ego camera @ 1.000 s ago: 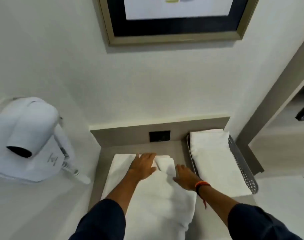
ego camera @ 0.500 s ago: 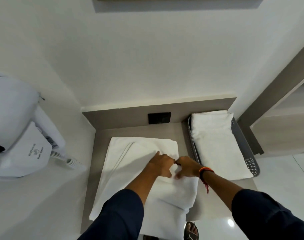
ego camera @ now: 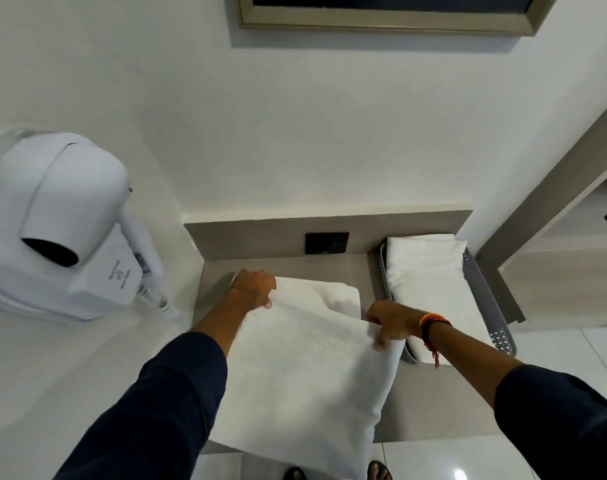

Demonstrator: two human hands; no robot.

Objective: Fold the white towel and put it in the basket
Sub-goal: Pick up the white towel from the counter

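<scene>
A white towel (ego camera: 305, 368) lies partly folded on the grey shelf (ego camera: 433, 403), its near end hanging over the front edge. My left hand (ego camera: 253, 287) grips the towel's far left corner. My right hand (ego camera: 394, 323), with an orange band at the wrist, pinches the towel's right edge. To the right stands a grey perforated basket (ego camera: 503, 341) against the back panel, holding another folded white towel (ego camera: 430, 278).
A white wall-mounted hair dryer (ego camera: 63, 223) hangs on the left wall. A black socket (ego camera: 327, 242) sits in the shelf's back panel. A framed picture (ego camera: 392, 15) hangs above. Feet in sandals (ego camera: 378, 472) show on the tiled floor below.
My hands have moved apart from the towel's middle: the left to the far left corner, the right to the right edge. A towel layer now lies spread between them.
</scene>
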